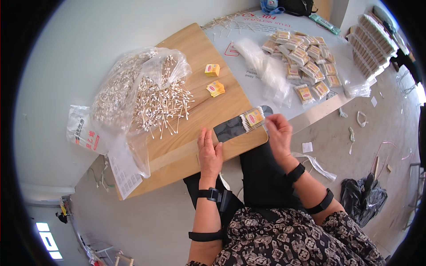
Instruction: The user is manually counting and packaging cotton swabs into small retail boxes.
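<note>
A flat row of cotton swabs (245, 124) with a yellow card (255, 117) over it lies on a dark patterned strip (230, 130) by the table's near right corner. Just right of that row is my right hand (280, 133), its fingers curled together at the row's end. Whether they pinch anything, such as a film edge, is too small to see. My left hand (209, 153) rests on the table's near edge at the strip's left end, fingers stretched, thumb apart, holding nothing. Two small stacks of yellow cards (212, 70) sit farther back on the wooden table (199, 48).
A large clear bag (115, 88) spills loose cotton swabs (162, 104) on the left. Beyond the table, a grey sheet-covered surface bears a heap of packed swab packets (310, 57) and clear plastic sleeves (266, 73). Stacked packs (372, 46) stand far right; a black bag (364, 197) lies on the floor.
</note>
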{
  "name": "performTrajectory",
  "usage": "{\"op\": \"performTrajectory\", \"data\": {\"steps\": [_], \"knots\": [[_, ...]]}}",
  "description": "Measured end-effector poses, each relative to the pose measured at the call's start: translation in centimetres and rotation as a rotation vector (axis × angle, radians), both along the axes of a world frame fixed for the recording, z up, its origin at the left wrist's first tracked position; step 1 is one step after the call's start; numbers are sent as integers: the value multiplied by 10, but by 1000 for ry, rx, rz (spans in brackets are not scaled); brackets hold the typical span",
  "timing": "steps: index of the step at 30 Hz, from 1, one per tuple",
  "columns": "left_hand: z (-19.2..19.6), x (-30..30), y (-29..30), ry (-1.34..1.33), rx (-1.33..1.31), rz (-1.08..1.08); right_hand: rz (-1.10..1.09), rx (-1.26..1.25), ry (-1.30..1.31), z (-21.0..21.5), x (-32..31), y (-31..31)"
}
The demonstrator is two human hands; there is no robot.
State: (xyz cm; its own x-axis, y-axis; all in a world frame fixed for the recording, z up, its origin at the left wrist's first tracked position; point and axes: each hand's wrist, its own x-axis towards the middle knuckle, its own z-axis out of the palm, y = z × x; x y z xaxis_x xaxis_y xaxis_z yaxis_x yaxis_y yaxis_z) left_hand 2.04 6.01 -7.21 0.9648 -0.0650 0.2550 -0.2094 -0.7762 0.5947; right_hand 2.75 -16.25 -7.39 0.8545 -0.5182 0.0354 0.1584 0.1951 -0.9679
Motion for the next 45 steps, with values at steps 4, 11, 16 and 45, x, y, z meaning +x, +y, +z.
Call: {"op": "performTrajectory", "data": {"steps": [4, 11, 16, 45], "knots": [[-3, 1, 7, 12, -75, -19, 490, -321, 6, 10, -15, 46], [0, 27, 39, -104, -53, -7, 616, -882, -142, 17, -7, 100], [9, 74, 54, -110, -4, 291, 571, -837, -118, 13, 12, 107], [12, 50, 66, -152, 167, 136, 415, -1170, 109, 8, 46, 112]]}}
